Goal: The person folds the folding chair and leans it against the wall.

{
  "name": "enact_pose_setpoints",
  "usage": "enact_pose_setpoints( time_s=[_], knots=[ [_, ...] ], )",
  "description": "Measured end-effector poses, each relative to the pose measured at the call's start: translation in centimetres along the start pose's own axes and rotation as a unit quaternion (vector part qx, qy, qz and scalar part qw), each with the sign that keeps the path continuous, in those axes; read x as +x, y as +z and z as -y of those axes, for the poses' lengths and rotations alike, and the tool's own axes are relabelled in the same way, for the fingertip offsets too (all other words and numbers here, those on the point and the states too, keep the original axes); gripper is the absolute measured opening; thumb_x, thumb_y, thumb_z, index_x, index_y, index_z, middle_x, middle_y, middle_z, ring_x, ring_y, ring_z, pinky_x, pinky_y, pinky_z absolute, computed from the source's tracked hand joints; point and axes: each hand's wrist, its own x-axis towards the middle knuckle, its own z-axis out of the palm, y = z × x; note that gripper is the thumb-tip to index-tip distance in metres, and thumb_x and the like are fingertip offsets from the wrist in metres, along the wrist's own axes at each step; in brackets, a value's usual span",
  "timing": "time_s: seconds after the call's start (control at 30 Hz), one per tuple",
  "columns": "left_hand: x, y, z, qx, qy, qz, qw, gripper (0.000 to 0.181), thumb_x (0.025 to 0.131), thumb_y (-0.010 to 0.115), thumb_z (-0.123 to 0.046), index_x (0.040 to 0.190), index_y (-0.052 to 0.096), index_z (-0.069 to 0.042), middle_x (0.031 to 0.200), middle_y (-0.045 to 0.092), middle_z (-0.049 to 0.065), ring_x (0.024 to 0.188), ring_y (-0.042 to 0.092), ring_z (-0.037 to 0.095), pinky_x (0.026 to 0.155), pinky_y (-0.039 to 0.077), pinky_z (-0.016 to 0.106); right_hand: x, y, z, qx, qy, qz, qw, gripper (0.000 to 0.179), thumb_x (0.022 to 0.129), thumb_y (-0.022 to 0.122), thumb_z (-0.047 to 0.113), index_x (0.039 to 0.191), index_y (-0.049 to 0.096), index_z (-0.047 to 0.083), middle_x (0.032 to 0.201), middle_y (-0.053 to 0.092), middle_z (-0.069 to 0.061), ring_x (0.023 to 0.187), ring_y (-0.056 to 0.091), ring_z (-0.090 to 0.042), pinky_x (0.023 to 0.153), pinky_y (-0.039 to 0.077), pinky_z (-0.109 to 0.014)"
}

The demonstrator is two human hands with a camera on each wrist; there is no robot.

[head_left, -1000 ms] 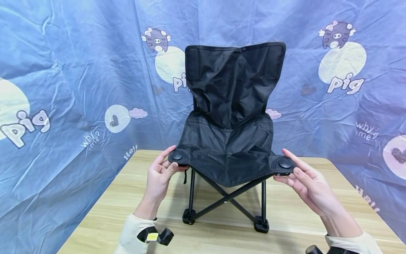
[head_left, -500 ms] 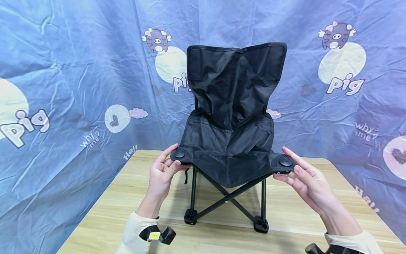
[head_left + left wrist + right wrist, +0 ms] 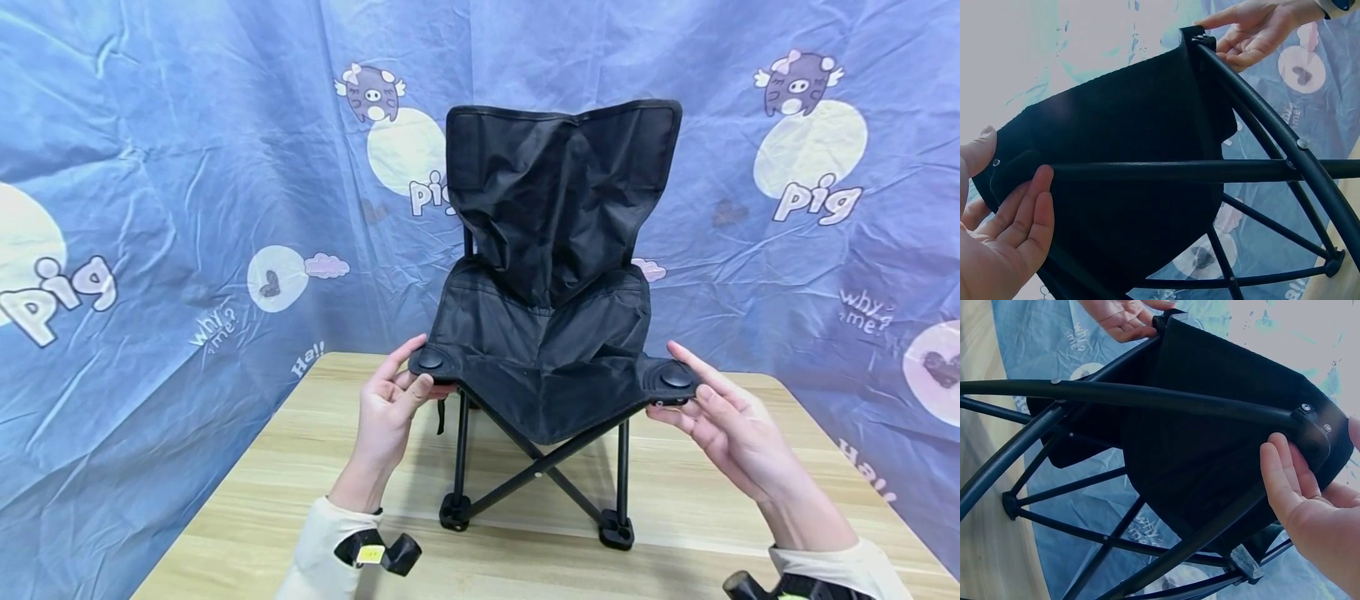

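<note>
A black folding camp chair (image 3: 547, 333) stands unfolded and upright on a wooden table, its fabric back facing me. My left hand (image 3: 386, 408) grips the seat's front left corner, thumb at the front edge and fingers curling beneath. At the front right corner my right hand (image 3: 738, 433) holds on the same way. From below, in the left wrist view, the left fingertips (image 3: 1041, 181) lie against the end of a frame tube (image 3: 1166, 170). The right wrist view shows the right fingertips (image 3: 1279, 447) under the corner's plastic cap (image 3: 1313, 440). Crossed legs meet between the chair's front feet (image 3: 617, 530).
The wooden table (image 3: 262, 500) extends around the chair's feet. Behind and on both sides hangs a blue curtain (image 3: 187, 167) printed with pigs and lettering. A thin black strap (image 3: 441, 415) dangles by the left corner. Wrist cameras (image 3: 401, 554) sit on both sleeves.
My left hand has shifted slightly right and up with the seat's left corner. The chair's left foot and back have moved a little right, and the right hand stays nearly in place.
</note>
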Motion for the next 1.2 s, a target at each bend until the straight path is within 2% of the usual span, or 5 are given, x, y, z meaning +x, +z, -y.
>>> enact_pose_setpoints(
  time_s=[0.2,0.4,0.67,0.9,1.2],
  knots=[
    [0.1,0.3,0.0,0.004,0.001,-0.005,1.0000,0.055,0.093,0.070,-0.011,0.140,0.049,0.008,0.100,0.075,0.008,0.080,0.074,0.016,0.074,0.059,0.027,0.1,0.0,0.0,0.007,0.002,0.002,1.0000,0.051,0.105,0.015,-0.007,0.155,0.025,-0.002,0.144,0.049,-0.021,0.127,0.054,-0.033,0.106,0.044,-0.041],
    [0.2,0.7,0.0,0.006,0.003,-0.008,0.9999,0.055,0.091,0.073,-0.015,0.139,0.053,0.004,0.098,0.075,0.007,0.078,0.073,0.016,0.073,0.059,0.027,0.3,0.0,0.0,0.020,-0.004,0.005,0.9998,0.051,0.105,0.015,-0.007,0.155,0.025,-0.003,0.145,0.048,-0.023,0.129,0.053,-0.034,0.107,0.043,-0.042],
    [0.6,1.1,-0.1,0.011,0.000,-0.006,0.9999,0.053,0.093,0.071,-0.011,0.139,0.051,0.007,0.100,0.074,0.008,0.078,0.073,0.016,0.074,0.060,0.028,0.5,-0.1,0.2,0.015,-0.010,0.006,0.9998,0.051,0.105,0.015,-0.007,0.155,0.024,-0.004,0.146,0.046,-0.024,0.129,0.052,-0.035,0.107,0.043,-0.043],
    [0.8,1.4,-0.1,0.010,-0.004,0.000,0.9999,0.047,0.094,0.068,-0.008,0.138,0.054,0.000,0.106,0.074,0.007,0.080,0.073,0.018,0.079,0.060,0.032,0.8,-0.1,0.4,0.013,-0.007,0.006,0.9999,0.050,0.105,0.016,-0.007,0.154,0.025,-0.004,0.143,0.049,-0.025,0.129,0.052,-0.034,0.107,0.044,-0.043],
    [0.9,1.9,-0.1,0.011,-0.003,0.000,0.9999,0.050,0.093,0.070,-0.012,0.138,0.053,0.002,0.106,0.073,0.007,0.079,0.074,0.018,0.078,0.060,0.031,0.9,0.2,0.5,0.011,0.004,0.002,0.9999,0.049,0.106,0.018,-0.004,0.155,0.027,-0.001,0.142,0.052,-0.022,0.128,0.054,-0.031,0.107,0.044,-0.040]
  ],
)
